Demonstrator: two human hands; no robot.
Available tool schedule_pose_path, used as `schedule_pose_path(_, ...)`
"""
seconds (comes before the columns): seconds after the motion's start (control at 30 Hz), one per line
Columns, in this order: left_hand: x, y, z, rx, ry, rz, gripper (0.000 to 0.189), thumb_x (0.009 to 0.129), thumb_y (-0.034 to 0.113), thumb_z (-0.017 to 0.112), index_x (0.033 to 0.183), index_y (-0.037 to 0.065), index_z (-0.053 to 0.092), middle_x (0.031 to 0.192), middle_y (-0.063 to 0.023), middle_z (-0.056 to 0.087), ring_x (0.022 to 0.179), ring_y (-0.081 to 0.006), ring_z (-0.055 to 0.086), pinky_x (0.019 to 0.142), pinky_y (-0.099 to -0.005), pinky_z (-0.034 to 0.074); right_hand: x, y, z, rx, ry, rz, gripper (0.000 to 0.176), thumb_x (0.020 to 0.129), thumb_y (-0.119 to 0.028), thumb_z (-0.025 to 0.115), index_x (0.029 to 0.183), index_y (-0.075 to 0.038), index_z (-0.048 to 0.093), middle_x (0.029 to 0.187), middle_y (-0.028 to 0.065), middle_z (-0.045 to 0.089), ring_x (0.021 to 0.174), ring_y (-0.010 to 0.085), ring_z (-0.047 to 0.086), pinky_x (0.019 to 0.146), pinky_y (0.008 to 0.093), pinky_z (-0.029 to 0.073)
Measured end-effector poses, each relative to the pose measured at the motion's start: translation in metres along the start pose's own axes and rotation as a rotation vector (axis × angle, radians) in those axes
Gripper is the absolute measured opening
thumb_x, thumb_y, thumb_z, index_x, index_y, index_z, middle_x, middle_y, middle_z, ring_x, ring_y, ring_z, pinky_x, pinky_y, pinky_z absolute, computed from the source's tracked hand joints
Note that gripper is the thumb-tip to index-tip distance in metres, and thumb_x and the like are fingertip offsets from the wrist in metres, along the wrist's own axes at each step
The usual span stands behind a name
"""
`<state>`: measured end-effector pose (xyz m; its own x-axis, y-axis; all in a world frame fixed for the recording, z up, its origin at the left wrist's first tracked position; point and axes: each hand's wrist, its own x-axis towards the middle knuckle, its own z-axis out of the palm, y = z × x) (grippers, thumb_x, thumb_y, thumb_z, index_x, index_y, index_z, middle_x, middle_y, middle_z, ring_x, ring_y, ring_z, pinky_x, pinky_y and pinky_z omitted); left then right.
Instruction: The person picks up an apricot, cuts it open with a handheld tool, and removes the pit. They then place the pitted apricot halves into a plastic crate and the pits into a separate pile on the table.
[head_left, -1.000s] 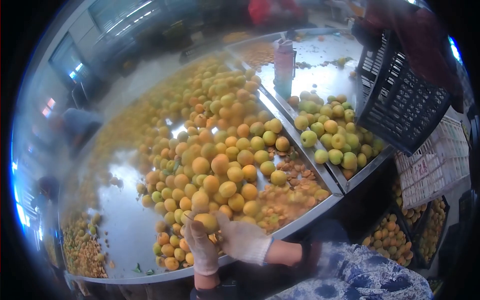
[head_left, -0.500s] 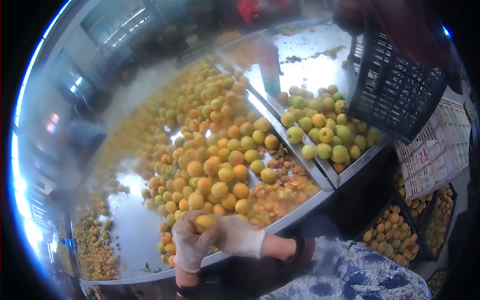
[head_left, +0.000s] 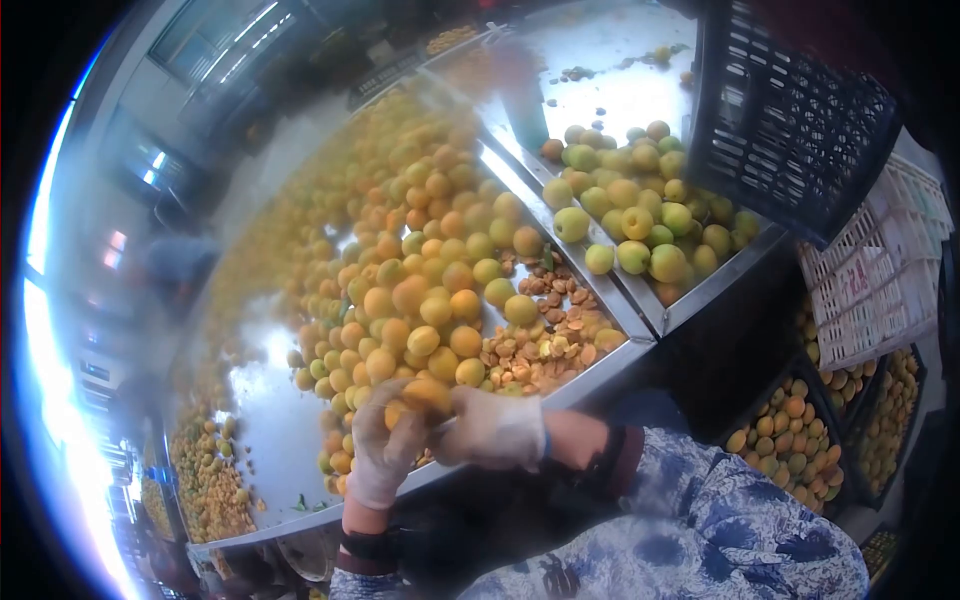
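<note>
At the near edge of the metal table, my gloved left hand [head_left: 378, 450] and gloved right hand [head_left: 492, 432] come together around an apricot [head_left: 430, 396]. The fruit shows as two orange parts between my fingers, one of them against the left fingertips. My right hand's fingers close on its right side. Just beyond both hands lies a big heap of yellow and orange apricots [head_left: 400, 300]. To the right of the heap, brown pits and opened fruit pieces [head_left: 545, 345] lie in the table's corner.
A metal divider [head_left: 625, 300] separates the heap from greener apricots [head_left: 640, 215]. Over these tilts a black crate [head_left: 790, 130], a person's dark sleeve beside it. White crates [head_left: 865, 270] and fruit-filled black crates [head_left: 790, 440] stand at right. Another pile [head_left: 210, 480] lies far left.
The apricot between my hands, whole-looking before, now shows as two parts. The black crate hangs at a different tilt, and the view has shifted slightly.
</note>
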<state>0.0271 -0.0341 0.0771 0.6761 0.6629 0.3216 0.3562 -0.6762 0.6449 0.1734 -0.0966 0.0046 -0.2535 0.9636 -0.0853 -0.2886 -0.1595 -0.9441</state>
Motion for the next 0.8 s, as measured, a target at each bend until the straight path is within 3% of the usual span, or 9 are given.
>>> schedule_pose_path(0.1, -0.002, 0.006, -0.012, -0.199, -0.081, -0.139, 0.042, 0.093, 0.034, 0.060, 0.119, 0.001, 0.056, 0.105, -0.0109, 0.061, 0.094, -0.0203, 0.058, 0.084, -0.0338, 0.049, -0.028, -0.061, -0.012, 0.190, -0.107, 0.225, 0.013, 0.072, -0.010, 0.062, 0.077, -0.004, 0.052, 0.046, 0.0013, 0.040, 0.033, 0.0135, 0.038, 0.032, 0.0277, 0.028)
schedule_pose_path(0.2, -0.005, 0.007, -0.014, -0.045, -0.173, -0.388, 0.041, 0.093, 0.029, 0.060, 0.121, 0.000, 0.054, 0.107, -0.0117, 0.061, 0.093, -0.0196, 0.059, 0.086, -0.0320, 0.049, -0.001, -0.019, -0.001, 0.070, -0.013, 0.074, 0.017, 0.072, -0.012, 0.063, 0.080, -0.004, 0.051, 0.047, 0.0012, 0.040, 0.033, 0.0133, 0.036, 0.032, 0.0274, 0.027)
schedule_pose_path(0.27, -0.009, 0.000, -0.008, -0.382, -0.169, -0.497, 0.037, 0.092, 0.021, 0.062, 0.119, -0.002, 0.055, 0.108, -0.0100, 0.061, 0.094, -0.0177, 0.061, 0.086, -0.0308, 0.049, 0.003, -0.014, -0.005, 0.011, -0.063, 0.117, 0.024, 0.075, -0.016, 0.063, 0.088, -0.001, 0.051, 0.052, 0.0071, 0.049, 0.034, 0.0185, 0.045, 0.031, 0.0312, 0.033)
schedule_pose_path(0.33, -0.014, -0.005, 0.003, -0.323, -0.036, -0.415, 0.019, 0.088, 0.008, 0.055, 0.101, -0.002, 0.064, 0.084, -0.0100, 0.066, 0.076, -0.0179, 0.064, 0.068, -0.0283, 0.051, 0.003, -0.019, -0.002, -0.406, 0.146, -0.025, 0.033, 0.077, -0.023, 0.063, 0.097, 0.001, 0.050, 0.069, 0.0176, 0.062, 0.051, 0.0298, 0.062, 0.045, 0.0410, 0.049)
schedule_pose_path(0.37, -0.018, -0.009, 0.006, -0.324, -0.035, -0.416, 0.019, 0.088, 0.008, 0.055, 0.101, -0.002, 0.064, 0.084, -0.0100, 0.066, 0.076, -0.0179, 0.064, 0.068, -0.0283, 0.051, -0.001, -0.023, -0.004, -0.630, 0.202, 0.036, 0.047, 0.078, -0.027, 0.063, 0.115, -0.001, 0.049, 0.091, 0.0231, 0.066, 0.077, 0.0370, 0.068, 0.067, 0.0465, 0.054)
schedule_pose_path(0.47, -0.035, -0.031, 0.019, 0.281, 0.125, 0.159, 0.021, 0.092, 0.009, 0.046, 0.097, -0.001, 0.064, 0.093, -0.0146, 0.065, 0.088, -0.0280, 0.060, 0.073, -0.0337, 0.048, -0.007, -0.036, -0.004, -0.357, 0.268, -0.088, 0.050, 0.082, -0.024, 0.066, 0.126, -0.005, 0.053, 0.105, 0.0176, 0.065, 0.101, 0.0308, 0.064, 0.085, 0.0374, 0.050)
schedule_pose_path(0.53, -0.036, -0.037, 0.013, 0.162, -0.133, -0.065, 0.023, 0.094, 0.013, 0.045, 0.097, -0.001, 0.064, 0.093, -0.0171, 0.065, 0.086, -0.0295, 0.059, 0.071, -0.0347, 0.048, -0.001, -0.028, -0.005, -0.245, 0.248, -0.110, 0.051, 0.083, -0.021, 0.067, 0.129, -0.007, 0.052, 0.107, 0.0139, 0.065, 0.097, 0.0270, 0.064, 0.084, 0.0355, 0.050)
schedule_pose_path(0.63, -0.042, -0.038, 0.018, 0.201, 0.012, -0.112, 0.034, 0.100, 0.023, 0.039, 0.095, 0.000, 0.064, 0.089, -0.0128, 0.065, 0.081, -0.0244, 0.059, 0.071, -0.0319, 0.047, 0.002, -0.030, -0.007, 0.083, 0.257, 0.078, 0.046, 0.083, -0.019, 0.066, 0.126, -0.009, 0.055, 0.103, 0.0096, 0.066, 0.089, 0.0218, 0.065, 0.079, 0.0330, 0.051)
schedule_pose_path(0.8, -0.028, -0.021, 0.013, -0.588, 0.278, -0.747, 0.059, 0.102, 0.046, 0.027, 0.087, 0.003, 0.063, 0.080, -0.0011, 0.059, 0.073, -0.0118, 0.055, 0.064, -0.0244, 0.045, 0.007, -0.017, -0.013, -0.455, 0.451, 0.184, 0.033, 0.085, -0.026, 0.056, 0.112, -0.008, 0.060, 0.100, 0.0212, 0.067, 0.094, 0.0352, 0.065, 0.083, 0.0453, 0.051)
